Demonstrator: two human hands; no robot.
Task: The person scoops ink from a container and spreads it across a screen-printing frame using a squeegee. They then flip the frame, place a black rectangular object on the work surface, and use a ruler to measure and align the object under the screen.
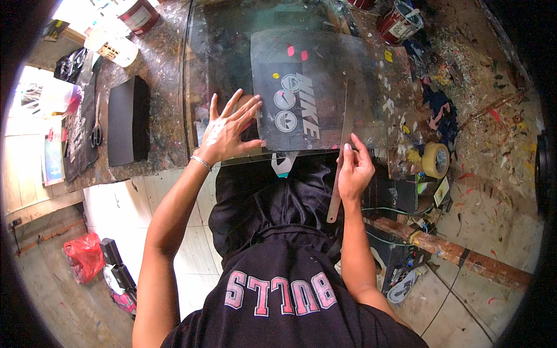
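A sheet of clear film (348, 52) with light printed logos and lettering lies on the glass-topped worktable (203, 35). My left hand (227, 130) lies flat with fingers spread at the film's left edge, a whitish smear on its back. A long thin metal ruler (335, 194) runs over the film and sticks out past the table's front edge. Curled beside it, my right hand (355, 171) has thumb and fingers closed on the ruler at that edge. The fingers' undersides are hidden.
A black block (126, 122), scissors (97, 130) and a whitish plastic container (113, 47) stand on the left. On the right are a roll of tape (435, 160), a paint can (399, 23) and dark rags (439, 113). A wooden bar (452, 249) crosses below right.
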